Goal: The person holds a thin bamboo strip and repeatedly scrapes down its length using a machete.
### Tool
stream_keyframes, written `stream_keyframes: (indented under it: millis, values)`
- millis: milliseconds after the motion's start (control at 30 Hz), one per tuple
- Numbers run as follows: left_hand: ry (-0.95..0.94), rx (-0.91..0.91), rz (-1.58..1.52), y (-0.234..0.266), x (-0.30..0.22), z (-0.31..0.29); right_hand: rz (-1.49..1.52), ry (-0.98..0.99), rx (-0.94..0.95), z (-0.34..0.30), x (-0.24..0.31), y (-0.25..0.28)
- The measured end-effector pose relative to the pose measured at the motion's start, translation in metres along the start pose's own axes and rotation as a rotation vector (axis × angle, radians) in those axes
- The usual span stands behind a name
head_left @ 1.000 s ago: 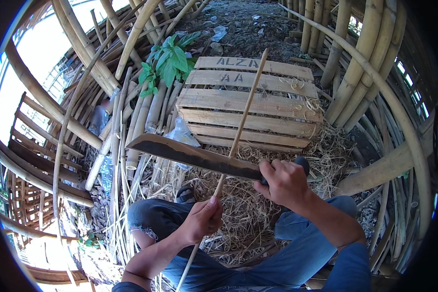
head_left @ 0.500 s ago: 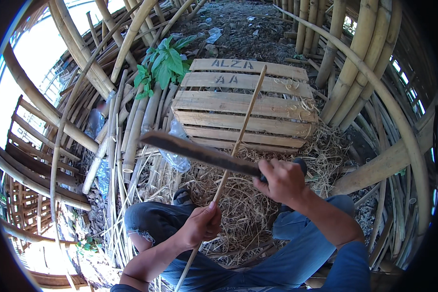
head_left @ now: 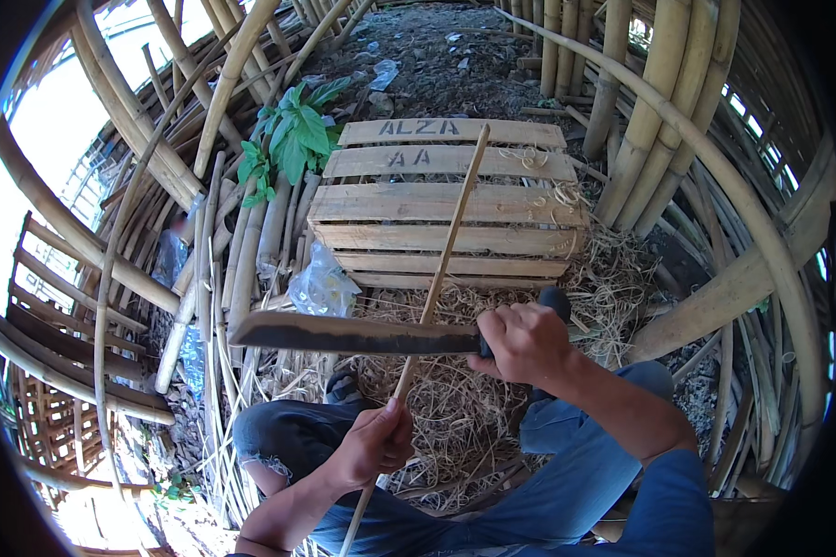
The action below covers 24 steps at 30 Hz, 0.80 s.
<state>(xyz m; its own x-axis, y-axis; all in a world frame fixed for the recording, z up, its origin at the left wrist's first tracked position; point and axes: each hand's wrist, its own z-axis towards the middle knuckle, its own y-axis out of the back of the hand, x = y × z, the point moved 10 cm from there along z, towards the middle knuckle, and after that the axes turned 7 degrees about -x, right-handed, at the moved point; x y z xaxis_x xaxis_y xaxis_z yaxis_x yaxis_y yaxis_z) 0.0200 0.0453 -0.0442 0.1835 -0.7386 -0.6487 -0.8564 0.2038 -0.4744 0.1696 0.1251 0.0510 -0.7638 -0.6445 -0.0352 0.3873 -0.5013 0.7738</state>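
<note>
A long, thin bamboo strip slants upward from between my legs to in front of a slatted wooden crate. My left hand is wrapped round its lower part, thumb lying along it. In my right hand is the dark handle of a machete. Its broad blade points left, nearly level, and crosses over the strip a little above my left hand. Whether the edge touches the strip I cannot tell. Pale shavings lie heaped on the ground between my knees and against the crate.
Bamboo poles stand at the right and lean at the left, with cut lengths lying beside the crate. A clear plastic bag rests at the crate's left corner. A leafy green plant grows behind it.
The machete has come down and toward me along the strip, its blade turning from slanted to nearly level. My left hand keeps its hold on the strip. The view has shifted slightly.
</note>
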Motion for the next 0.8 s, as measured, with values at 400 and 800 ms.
stream_keyframes:
  millis: [400, 800]
  values:
    - [0.015, -0.032, 0.091, 0.004, 0.009, -0.003, -0.050, -0.045, -0.003, -0.003, -0.029, -0.006]
    - [0.031, -0.098, 0.201, 0.012, 0.023, -0.004, -0.110, -0.130, 0.028, -0.009, -0.063, -0.010]
